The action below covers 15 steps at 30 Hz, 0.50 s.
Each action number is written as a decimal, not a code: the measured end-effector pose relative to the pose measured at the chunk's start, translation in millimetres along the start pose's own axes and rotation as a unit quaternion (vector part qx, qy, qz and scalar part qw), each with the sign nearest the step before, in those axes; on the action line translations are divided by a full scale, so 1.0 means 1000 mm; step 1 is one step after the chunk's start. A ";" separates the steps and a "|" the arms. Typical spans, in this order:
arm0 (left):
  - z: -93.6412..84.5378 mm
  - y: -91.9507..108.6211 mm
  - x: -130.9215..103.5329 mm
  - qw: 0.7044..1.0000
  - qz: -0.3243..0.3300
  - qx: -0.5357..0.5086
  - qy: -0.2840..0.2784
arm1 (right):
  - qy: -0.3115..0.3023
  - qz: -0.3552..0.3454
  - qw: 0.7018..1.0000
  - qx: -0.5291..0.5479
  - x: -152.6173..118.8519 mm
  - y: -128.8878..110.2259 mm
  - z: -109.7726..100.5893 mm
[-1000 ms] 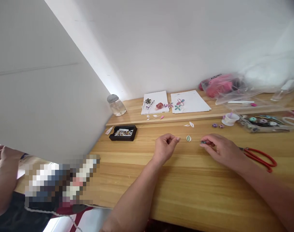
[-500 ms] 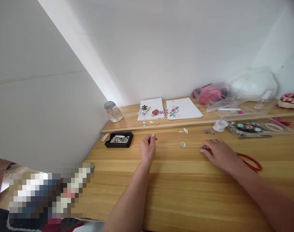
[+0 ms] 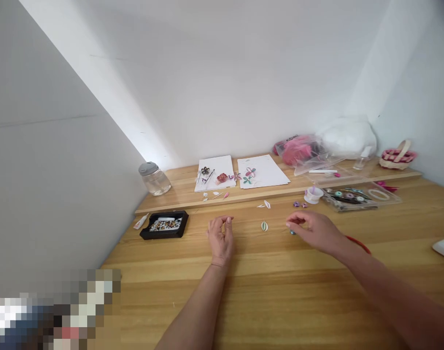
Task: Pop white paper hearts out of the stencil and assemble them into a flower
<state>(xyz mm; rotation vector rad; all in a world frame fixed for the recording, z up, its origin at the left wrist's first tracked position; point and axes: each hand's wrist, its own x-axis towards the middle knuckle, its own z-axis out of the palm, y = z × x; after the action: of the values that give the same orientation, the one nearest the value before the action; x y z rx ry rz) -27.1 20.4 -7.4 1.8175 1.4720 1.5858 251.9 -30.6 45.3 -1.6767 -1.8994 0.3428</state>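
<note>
My left hand (image 3: 221, 238) rests on the wooden table (image 3: 265, 301), fingers loosely bent and apart, with nothing seen in them. A little above the table, my right hand (image 3: 316, 232) has its thumb and forefinger slightly parted. Just under those fingertips lies a small blue-green piece (image 3: 292, 232), apart from the hand as far as I can see. Between the hands is a leaf-shaped piece (image 3: 264, 225) with a green middle and white edge. White petal-shaped pieces (image 3: 267, 204) lie behind it. Two small purple pieces (image 3: 296, 204) sit beside a white spool (image 3: 313, 195).
A black tray of beads (image 3: 185, 224) stands left, near a lidded jar (image 3: 154, 179). On the raised shelf are paper sheets (image 3: 276, 175) with wire flowers, a pink bag (image 3: 298, 148) and a basket (image 3: 397, 155). A clear tool box (image 3: 385, 198) and red-handled tool (image 3: 358, 244) are right.
The view has swung to the right. My right hand has let go of the blue-green piece, which now lies on the table. My left hand's fingers have loosened.
</note>
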 end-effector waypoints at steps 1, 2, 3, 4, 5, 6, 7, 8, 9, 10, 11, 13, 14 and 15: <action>0.002 -0.002 0.000 1.000 -0.006 -0.003 -0.001 | -0.019 0.002 1.000 0.015 0.008 -0.006 -0.005; 0.003 -0.003 0.000 1.000 -0.013 -0.006 0.001 | -0.030 0.000 0.999 0.018 0.018 -0.010 -0.010; 0.004 -0.005 0.000 1.000 -0.021 -0.010 0.004 | -0.039 -0.001 0.999 0.014 0.031 -0.015 -0.014; 0.005 -0.006 0.001 0.999 -0.029 -0.014 0.009 | -0.042 0.000 0.999 0.005 0.045 -0.018 -0.017; 0.005 -0.007 0.001 0.999 -0.036 -0.017 0.011 | -0.043 0.008 0.999 -0.006 0.061 -0.020 -0.019; 0.006 -0.008 0.001 0.999 -0.041 -0.020 0.011 | -0.046 0.015 0.999 -0.017 0.078 -0.022 -0.019; 0.006 -0.009 0.002 0.999 -0.046 -0.021 0.008 | -0.044 0.025 0.998 -0.032 0.096 -0.022 -0.017; 0.006 -0.009 0.002 0.999 -0.049 -0.022 0.004 | -0.046 0.035 0.997 -0.049 0.114 -0.022 -0.014; 0.006 -0.009 0.002 0.998 -0.052 -0.023 0.000 | -0.039 0.040 0.997 -0.059 0.132 -0.021 -0.010; 0.006 -0.008 0.002 0.998 -0.054 -0.023 -0.004 | -0.032 0.043 0.996 -0.068 0.150 -0.020 -0.005; 0.006 -0.008 0.002 0.998 -0.057 -0.024 -0.008 | -0.026 0.046 0.996 -0.077 0.166 -0.019 0.001; 0.005 -0.007 0.003 0.998 -0.064 -0.025 -0.014 | -0.015 0.050 0.994 -0.097 0.195 -0.015 0.014; 0.005 -0.006 0.003 0.997 -0.067 -0.026 -0.017 | -0.011 0.050 0.993 -0.107 0.208 -0.014 0.021; 0.005 -0.005 0.003 0.997 -0.071 -0.026 -0.020 | -0.011 0.050 0.992 -0.116 0.219 -0.012 0.028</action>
<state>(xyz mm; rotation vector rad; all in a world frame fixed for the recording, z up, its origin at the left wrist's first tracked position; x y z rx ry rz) -26.0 26.9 -11.2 1.6674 1.4908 1.4970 215.7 183.7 83.9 -1.9310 -1.9367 0.1853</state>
